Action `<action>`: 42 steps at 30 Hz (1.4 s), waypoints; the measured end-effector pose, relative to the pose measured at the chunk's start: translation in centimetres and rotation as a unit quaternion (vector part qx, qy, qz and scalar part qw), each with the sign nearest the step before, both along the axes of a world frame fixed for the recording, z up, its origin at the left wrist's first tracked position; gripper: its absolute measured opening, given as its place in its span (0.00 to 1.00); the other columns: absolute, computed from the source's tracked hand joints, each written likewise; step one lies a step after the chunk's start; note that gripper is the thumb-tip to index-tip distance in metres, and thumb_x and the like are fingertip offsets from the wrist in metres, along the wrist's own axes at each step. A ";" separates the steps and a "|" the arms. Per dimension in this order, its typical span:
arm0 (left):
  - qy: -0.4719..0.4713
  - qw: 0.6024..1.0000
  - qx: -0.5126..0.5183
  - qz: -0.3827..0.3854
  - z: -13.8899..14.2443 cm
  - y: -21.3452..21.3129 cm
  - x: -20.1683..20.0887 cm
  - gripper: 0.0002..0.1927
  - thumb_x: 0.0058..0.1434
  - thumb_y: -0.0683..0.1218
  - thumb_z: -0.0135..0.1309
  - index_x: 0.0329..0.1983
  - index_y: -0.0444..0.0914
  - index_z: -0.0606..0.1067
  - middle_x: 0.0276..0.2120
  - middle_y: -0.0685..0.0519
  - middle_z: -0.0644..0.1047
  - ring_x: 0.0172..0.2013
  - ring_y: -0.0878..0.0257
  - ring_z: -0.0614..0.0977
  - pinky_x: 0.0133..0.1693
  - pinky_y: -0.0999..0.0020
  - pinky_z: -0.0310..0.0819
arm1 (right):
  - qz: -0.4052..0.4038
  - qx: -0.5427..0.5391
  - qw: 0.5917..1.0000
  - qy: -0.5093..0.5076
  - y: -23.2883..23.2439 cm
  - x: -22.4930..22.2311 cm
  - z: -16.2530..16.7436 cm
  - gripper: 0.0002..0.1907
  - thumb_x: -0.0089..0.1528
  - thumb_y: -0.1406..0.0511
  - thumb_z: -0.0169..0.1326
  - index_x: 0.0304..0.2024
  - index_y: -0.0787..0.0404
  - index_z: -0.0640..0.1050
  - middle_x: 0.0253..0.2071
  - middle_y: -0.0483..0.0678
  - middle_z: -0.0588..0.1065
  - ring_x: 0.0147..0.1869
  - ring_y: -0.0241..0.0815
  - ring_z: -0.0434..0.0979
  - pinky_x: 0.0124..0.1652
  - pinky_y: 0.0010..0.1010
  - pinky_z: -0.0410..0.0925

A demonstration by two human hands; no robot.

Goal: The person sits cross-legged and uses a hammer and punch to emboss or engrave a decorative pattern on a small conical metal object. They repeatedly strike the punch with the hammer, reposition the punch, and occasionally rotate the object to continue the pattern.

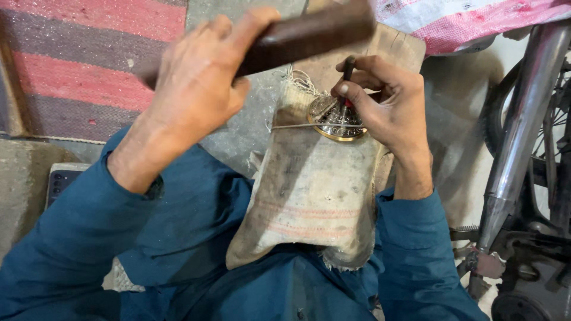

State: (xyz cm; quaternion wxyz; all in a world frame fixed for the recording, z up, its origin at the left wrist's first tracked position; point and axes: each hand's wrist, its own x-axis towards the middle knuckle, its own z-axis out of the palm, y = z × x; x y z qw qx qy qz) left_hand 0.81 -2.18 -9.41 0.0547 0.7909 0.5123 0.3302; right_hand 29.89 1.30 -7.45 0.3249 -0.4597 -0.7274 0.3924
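My left hand (pixel 196 83) is raised and grips a dark wooden mallet (pixel 309 32), whose head hangs above and left of my right hand. My right hand (pixel 389 104) pinches a thin dark chisel (pixel 347 70) upright, its tip resting on a small round engraved brass piece (pixel 333 122). The brass piece lies near the top of a worn cloth sandbag (pixel 309 190) on my lap. Both arms are in blue sleeves.
A red and purple striped rug (pixel 77 53) lies at the upper left. A motorcycle's chrome exhaust pipe and wheel (pixel 523 131) stand close on the right. A pink and white sack (pixel 464 18) sits at the top right. A dark keypad device (pixel 59 181) lies at the left.
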 end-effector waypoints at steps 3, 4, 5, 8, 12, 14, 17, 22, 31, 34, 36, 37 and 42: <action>-0.061 0.997 -0.029 -0.021 -0.1 0.1 0.1 0.39 0.59 0.37 0.60 0.73 0.44 0.61 0.45 0.41 0.76 0.49 0.40 0.78 0.49 0.45 0.72 | 0.013 0.012 1.000 0.003 0.0 0.0 -0.1 0.15 0.67 0.77 0.59 0.56 0.72 0.77 0.42 0.54 0.82 0.47 0.38 0.84 0.47 0.26 0.78; 0.004 1.000 0.006 0.003 -0.1 0.1 0.1 0.39 0.57 0.36 0.60 0.72 0.46 0.62 0.44 0.41 0.76 0.48 0.40 0.79 0.50 0.44 0.73 | 0.025 0.026 0.999 0.005 0.1 0.1 -0.1 0.16 0.67 0.78 0.59 0.57 0.72 0.77 0.43 0.54 0.82 0.47 0.38 0.84 0.48 0.26 0.77; 0.068 0.996 0.040 0.028 -0.1 0.1 0.2 0.39 0.56 0.35 0.60 0.70 0.48 0.64 0.43 0.42 0.77 0.48 0.41 0.81 0.51 0.43 0.73 | 0.014 0.016 1.000 0.001 0.1 0.1 -0.1 0.15 0.67 0.77 0.59 0.56 0.72 0.77 0.42 0.54 0.82 0.47 0.38 0.84 0.47 0.26 0.77; -0.126 0.989 -0.066 -0.050 -0.1 0.3 0.2 0.38 0.60 0.38 0.60 0.73 0.41 0.60 0.44 0.40 0.75 0.48 0.38 0.77 0.46 0.45 0.71 | -0.001 0.002 1.000 -0.004 0.1 0.2 -0.2 0.14 0.66 0.77 0.60 0.55 0.72 0.78 0.42 0.53 0.82 0.47 0.38 0.85 0.47 0.26 0.78; -0.010 0.999 -0.028 -0.019 0.2 0.5 0.1 0.39 0.55 0.36 0.59 0.70 0.46 0.62 0.44 0.40 0.76 0.49 0.39 0.79 0.48 0.43 0.73 | 0.002 -0.009 1.000 0.012 0.2 0.3 -0.5 0.15 0.66 0.77 0.59 0.55 0.72 0.77 0.43 0.52 0.82 0.48 0.37 0.85 0.47 0.25 0.78; -0.137 0.983 -0.090 -0.077 0.3 0.6 0.1 0.37 0.58 0.36 0.58 0.70 0.42 0.61 0.47 0.40 0.75 0.51 0.38 0.77 0.48 0.45 0.72 | 0.004 -0.015 1.000 0.022 0.2 0.3 -0.7 0.15 0.67 0.77 0.58 0.56 0.72 0.76 0.43 0.52 0.82 0.49 0.37 0.84 0.48 0.25 0.77; 0.050 0.998 -0.028 0.015 0.7 0.5 0.1 0.38 0.56 0.36 0.60 0.69 0.48 0.65 0.43 0.40 0.77 0.49 0.38 0.80 0.49 0.43 0.72 | 0.021 -0.012 0.999 0.043 0.2 0.4 -0.9 0.16 0.67 0.77 0.58 0.57 0.72 0.76 0.46 0.52 0.81 0.50 0.37 0.83 0.50 0.26 0.77; 0.010 0.999 -0.039 -0.021 1.5 0.7 -0.3 0.38 0.57 0.36 0.60 0.71 0.45 0.63 0.48 0.38 0.76 0.51 0.37 0.78 0.51 0.45 0.72 | 0.024 -0.018 0.999 0.038 0.4 0.3 -1.1 0.13 0.67 0.77 0.57 0.55 0.71 0.76 0.42 0.50 0.82 0.49 0.35 0.83 0.49 0.25 0.77; -0.059 0.996 -0.021 -0.059 1.3 0.4 -0.4 0.40 0.57 0.36 0.59 0.72 0.42 0.60 0.53 0.37 0.74 0.53 0.36 0.77 0.53 0.47 0.72 | 0.024 -0.066 0.993 0.094 0.5 0.1 -1.5 0.14 0.67 0.78 0.56 0.56 0.70 0.77 0.43 0.48 0.81 0.49 0.33 0.81 0.51 0.25 0.77; 0.037 0.999 -0.034 -0.001 0.7 0.2 -0.5 0.40 0.57 0.36 0.59 0.73 0.47 0.62 0.47 0.40 0.75 0.50 0.38 0.78 0.51 0.46 0.72 | 0.020 -0.049 0.997 0.060 0.7 0.0 -1.6 0.16 0.66 0.78 0.57 0.56 0.70 0.77 0.41 0.48 0.82 0.47 0.33 0.81 0.48 0.25 0.75; 0.033 0.999 -0.019 0.009 0.4 0.0 -0.5 0.40 0.58 0.35 0.59 0.73 0.49 0.61 0.48 0.40 0.75 0.52 0.39 0.78 0.54 0.47 0.73 | 0.035 -0.047 0.993 0.099 0.7 0.0 -1.8 0.15 0.67 0.78 0.56 0.57 0.70 0.76 0.46 0.48 0.81 0.49 0.33 0.81 0.51 0.26 0.76; -0.061 0.998 0.001 -0.032 0.3 0.0 -0.5 0.40 0.60 0.35 0.57 0.73 0.46 0.58 0.54 0.39 0.73 0.56 0.39 0.76 0.57 0.48 0.73 | 0.041 -0.045 0.991 0.120 0.6 -0.1 -1.9 0.15 0.67 0.78 0.56 0.57 0.70 0.75 0.49 0.48 0.80 0.50 0.34 0.81 0.52 0.26 0.77; 0.102 0.990 -0.061 0.075 -0.4 -2.2 -0.3 0.44 0.55 0.35 0.60 0.75 0.50 0.61 0.45 0.41 0.77 0.47 0.42 0.80 0.50 0.45 0.74 | 0.043 -0.073 0.991 0.106 0.8 0.1 -1.9 0.14 0.67 0.76 0.57 0.56 0.69 0.77 0.44 0.50 0.82 0.49 0.36 0.83 0.50 0.27 0.78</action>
